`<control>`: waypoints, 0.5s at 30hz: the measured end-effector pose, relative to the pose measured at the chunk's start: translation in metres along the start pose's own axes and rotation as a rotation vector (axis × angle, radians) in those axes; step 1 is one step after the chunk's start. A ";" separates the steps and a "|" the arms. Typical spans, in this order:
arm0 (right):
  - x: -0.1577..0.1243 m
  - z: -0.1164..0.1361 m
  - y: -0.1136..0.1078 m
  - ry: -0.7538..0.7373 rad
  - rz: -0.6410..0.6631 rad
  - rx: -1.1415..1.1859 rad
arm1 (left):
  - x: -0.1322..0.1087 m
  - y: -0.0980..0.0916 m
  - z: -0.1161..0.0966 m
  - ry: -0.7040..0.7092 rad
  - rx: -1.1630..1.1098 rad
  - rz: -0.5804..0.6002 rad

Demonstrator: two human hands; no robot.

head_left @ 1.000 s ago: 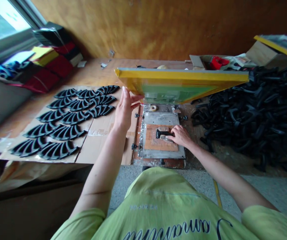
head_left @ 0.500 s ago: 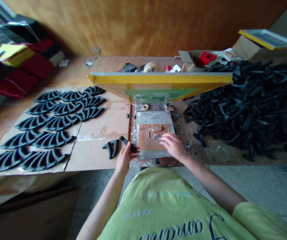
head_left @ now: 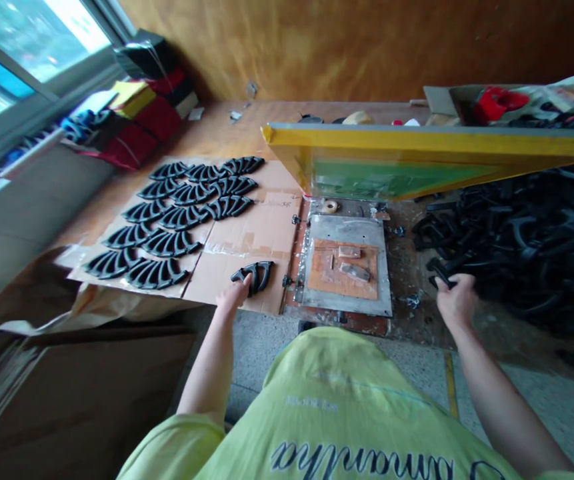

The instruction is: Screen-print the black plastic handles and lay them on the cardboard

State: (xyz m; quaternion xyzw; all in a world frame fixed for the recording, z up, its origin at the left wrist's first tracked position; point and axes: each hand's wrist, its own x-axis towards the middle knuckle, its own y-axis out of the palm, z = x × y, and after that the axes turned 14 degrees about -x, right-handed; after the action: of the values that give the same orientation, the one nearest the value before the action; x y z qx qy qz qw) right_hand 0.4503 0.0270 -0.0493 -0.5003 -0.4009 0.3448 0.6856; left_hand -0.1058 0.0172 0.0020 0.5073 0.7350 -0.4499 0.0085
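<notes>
The forked black piece (head_left: 255, 275) lies flat on the cardboard sheet (head_left: 267, 230). It is just past the tips of your left hand (head_left: 231, 295), a little up and to the right of them. Its long side runs from left to right, near the front edge of the cardboard. Your left hand is much the nearer one. Your right hand (head_left: 457, 301) is well apart from it, on the far side of the metal plate (head_left: 347, 227).

Your left fingers are bent down and touch the left end of the forked black piece. You cannot tell if they pinch it or only rest on it.

Your right hand is curled tight around a black bar (head_left: 439, 273) at the near edge of the big black pile (head_left: 527, 233).

The plate between your hands has an orange pad (head_left: 337, 280) on it. The yellow frame (head_left: 417, 141) is tipped up above it. Rows of black pieces (head_left: 177, 213) lie farther left on the cardboard.
</notes>
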 end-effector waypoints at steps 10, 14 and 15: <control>-0.023 0.176 -0.011 -0.958 0.186 0.096 | -0.017 -0.007 -0.189 0.718 -0.750 0.222; -0.022 0.186 -0.013 -1.030 0.157 -0.070 | -0.048 -0.003 -0.239 0.811 -0.942 0.310; -0.020 0.183 -0.015 -1.041 0.166 -0.070 | -0.054 -0.002 -0.238 0.807 -0.951 0.312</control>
State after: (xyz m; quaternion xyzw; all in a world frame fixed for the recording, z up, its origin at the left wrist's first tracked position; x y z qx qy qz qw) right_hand 0.2790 0.0808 -0.0065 -0.3154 -0.6587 0.5872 0.3490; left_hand 0.0246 0.1365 0.1709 0.6786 0.7170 0.1578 0.0207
